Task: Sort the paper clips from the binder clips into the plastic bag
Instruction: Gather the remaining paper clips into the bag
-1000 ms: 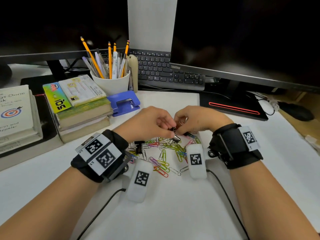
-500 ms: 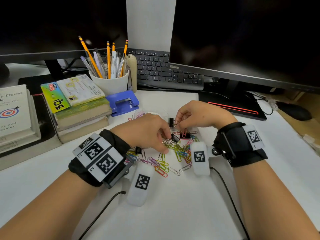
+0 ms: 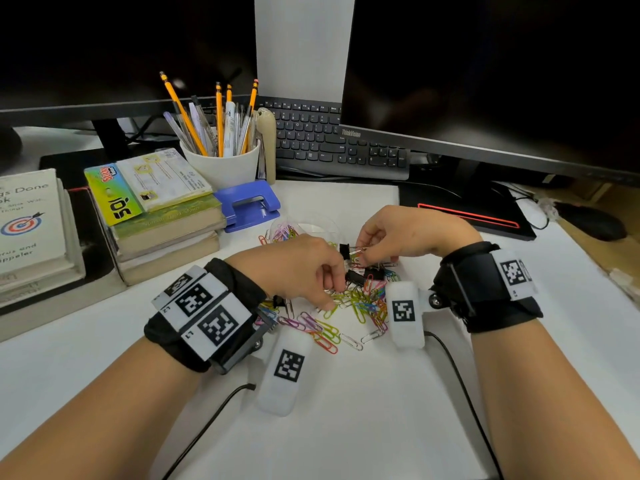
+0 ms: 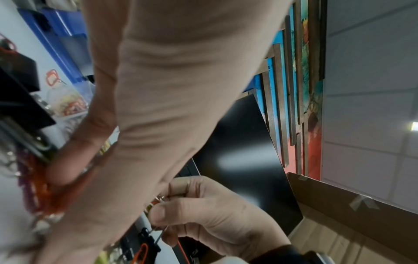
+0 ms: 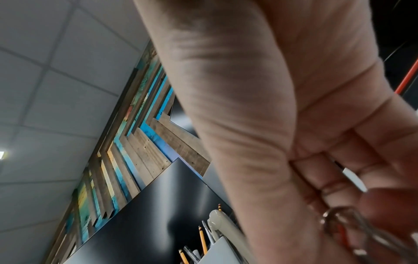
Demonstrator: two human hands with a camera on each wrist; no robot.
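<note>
- The right hand (image 3: 412,233) pinches a black binder clip (image 3: 344,250) by its wire handle — clip body pointing left, just off the fingers.
- The left hand (image 3: 294,268) is nearer the paper clips (image 3: 363,303), fingers curled into that heap; what they grip is hidden.
- The plastic bag (image 3: 311,230) lies just beyond both hands.

White desk (image 3: 346,427) under two dark monitors (image 3: 502,81) — tiled ceiling (image 5: 45,71), painted plank wall (image 4: 300,89).

We look down from the head at both hands (image 3: 349,261); wrist views look up close along the palms — all share the paper clips (image 3: 363,303).
</note>
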